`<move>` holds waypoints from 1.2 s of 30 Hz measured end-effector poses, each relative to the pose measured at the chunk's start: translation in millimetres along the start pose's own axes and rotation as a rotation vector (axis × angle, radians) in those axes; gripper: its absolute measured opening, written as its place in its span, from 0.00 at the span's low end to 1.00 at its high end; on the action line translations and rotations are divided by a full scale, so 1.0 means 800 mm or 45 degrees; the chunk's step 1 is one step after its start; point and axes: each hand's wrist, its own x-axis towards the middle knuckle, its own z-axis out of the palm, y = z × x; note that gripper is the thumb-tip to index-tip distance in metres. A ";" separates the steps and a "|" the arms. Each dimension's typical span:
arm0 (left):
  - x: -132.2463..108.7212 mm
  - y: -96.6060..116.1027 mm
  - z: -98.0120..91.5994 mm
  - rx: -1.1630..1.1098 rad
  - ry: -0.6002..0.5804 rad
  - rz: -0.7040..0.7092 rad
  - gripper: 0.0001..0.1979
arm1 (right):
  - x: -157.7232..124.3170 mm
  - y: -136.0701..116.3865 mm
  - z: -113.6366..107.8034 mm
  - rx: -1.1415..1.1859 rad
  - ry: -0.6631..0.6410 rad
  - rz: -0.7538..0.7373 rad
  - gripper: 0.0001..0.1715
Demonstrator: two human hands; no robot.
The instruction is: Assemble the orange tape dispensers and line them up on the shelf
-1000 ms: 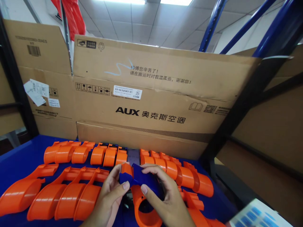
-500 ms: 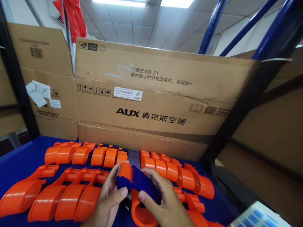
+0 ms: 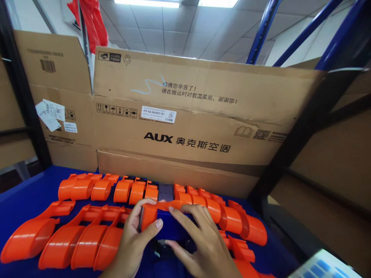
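Note:
Between my hands is an orange and blue plastic tape dispenser [image 3: 173, 224], with a toothed edge at its left end. My left hand [image 3: 139, 231] closes on that orange end, thumb in front and fingers behind. My right hand [image 3: 199, 235] is at the blue side, its fingers bent over the top and its thumb lower down. Its palm hides part of the dispenser's right side. Below, a dark shape lies in shadow and I cannot make it out. Orange dispenser parts [image 3: 88, 243] of the same kind lie in a row left of my hands.
More orange parts [image 3: 232, 220] run along the back of the blue surface [image 3: 17, 193]. A grey block [image 3: 165, 192] stands among them. Behind rises a cardboard wall [image 3: 121, 131], with dark rack posts [image 3: 278, 154] beside it. A white and blue printed item [image 3: 321, 266] sits lower right.
The dispenser has turned between my hands, so its orange part now lies along the top and the round orange loop below is out of sight. My right fingers have shifted onto the top.

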 end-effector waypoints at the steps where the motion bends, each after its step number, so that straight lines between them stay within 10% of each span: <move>1: 0.000 -0.001 -0.001 0.013 0.007 0.012 0.21 | 0.001 0.000 0.000 0.004 0.003 0.002 0.35; 15: -0.006 0.004 0.004 -0.230 -0.126 0.055 0.36 | 0.005 -0.013 -0.001 0.326 0.080 0.464 0.34; 23: -0.014 -0.011 -0.012 0.790 -0.516 0.829 0.49 | 0.002 -0.014 0.020 0.787 0.173 1.024 0.26; 28: -0.007 -0.036 -0.019 0.798 -0.267 1.293 0.50 | -0.013 -0.010 0.024 0.881 0.167 1.119 0.34; 36: 0.017 0.077 -0.063 1.291 -0.313 1.381 0.50 | -0.007 -0.007 0.026 1.233 0.016 1.018 0.35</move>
